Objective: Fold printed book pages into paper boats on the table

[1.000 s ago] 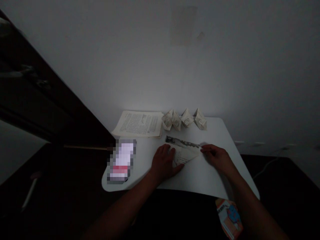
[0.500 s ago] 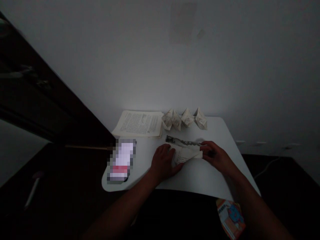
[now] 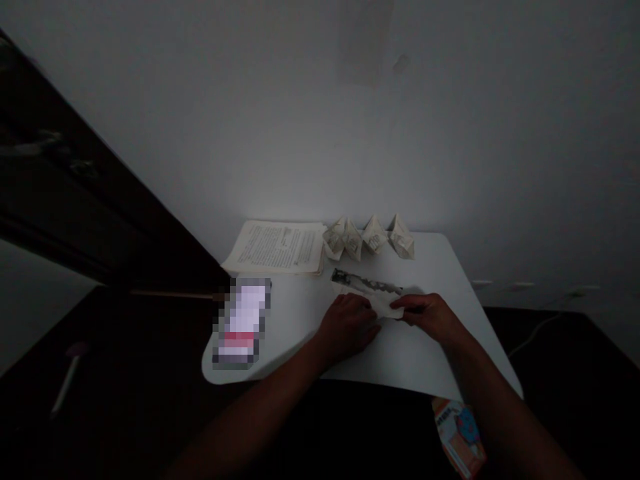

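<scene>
A folded sheet of printed paper [image 3: 384, 305] lies on the small white table [image 3: 400, 353], mostly covered by my hands. My left hand [image 3: 350, 327] rests on its left part with fingers curled down on it. My right hand [image 3: 430, 317] pinches its right edge. Just behind the sheet lies a dark printed strip of paper [image 3: 367, 283]. Three folded paper figures [image 3: 370, 237] stand in a row at the table's back edge.
An open stack of printed pages [image 3: 280, 247] lies at the back left of the table. A blurred-out rectangular object [image 3: 243, 323] sits at the left edge. A colourful booklet [image 3: 460, 433] shows below the table's front right. A dark door is at left, a pale wall behind.
Both hands have come together over the sheet. The left hand slid right and the paper is now folded smaller, with less of it showing.
</scene>
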`<state>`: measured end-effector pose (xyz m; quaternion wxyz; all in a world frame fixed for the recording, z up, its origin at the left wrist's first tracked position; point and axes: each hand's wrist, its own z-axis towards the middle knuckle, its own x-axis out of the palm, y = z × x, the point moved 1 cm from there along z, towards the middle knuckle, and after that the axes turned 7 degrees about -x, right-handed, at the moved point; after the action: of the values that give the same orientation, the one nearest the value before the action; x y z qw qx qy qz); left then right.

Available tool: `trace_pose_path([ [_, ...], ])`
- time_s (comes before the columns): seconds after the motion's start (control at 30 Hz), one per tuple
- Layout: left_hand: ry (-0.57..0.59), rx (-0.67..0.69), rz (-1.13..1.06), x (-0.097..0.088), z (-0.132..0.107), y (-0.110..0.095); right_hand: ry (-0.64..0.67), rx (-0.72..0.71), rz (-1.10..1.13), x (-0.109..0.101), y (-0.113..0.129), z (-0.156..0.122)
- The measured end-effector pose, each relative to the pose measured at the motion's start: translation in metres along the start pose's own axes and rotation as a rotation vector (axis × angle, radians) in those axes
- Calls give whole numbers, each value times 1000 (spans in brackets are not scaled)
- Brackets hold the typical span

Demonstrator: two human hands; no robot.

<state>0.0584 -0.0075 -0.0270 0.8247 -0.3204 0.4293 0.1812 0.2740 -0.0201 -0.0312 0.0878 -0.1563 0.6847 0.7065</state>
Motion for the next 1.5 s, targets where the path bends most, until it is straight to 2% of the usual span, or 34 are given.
trace_pose_path([
  [0.17, -32, 34, 26, 18, 14, -7, 13, 17, 25, 2, 2, -2],
  [0.37, -52, -9, 12, 25, 14, -4, 35, -13, 13, 1, 1, -1],
  [0.57, -43, -32, 26, 23, 16, -6, 28, -12, 25, 4, -1, -1],
  [0.8, -78, -51, 45, 24, 17, -8, -121, 28, 149, 12, 0, -2],
  [1.0, -165, -72, -3, 15, 13, -9, -185, 47, 284, 10, 5, -4],
  [1.17, -262, -27, -129, 4, 1, -14, -208, 75, 421, 6, 6, -14],
  [1.27, -374, -146, -241, -4, -1, -13, -251, 84, 494, 5, 4, -18],
  [1.37, -519, -427, -403, -10, 1, -2, -294, 54, 566, 5, 0, -19],
  [1.43, -532, -622, -549, -10, 2, 6, -309, 31, 610, 4, -3, -19],
  [1.5, -479, -775, -743, -7, 3, 12, -323, 3, 659, 5, -4, -18],
])
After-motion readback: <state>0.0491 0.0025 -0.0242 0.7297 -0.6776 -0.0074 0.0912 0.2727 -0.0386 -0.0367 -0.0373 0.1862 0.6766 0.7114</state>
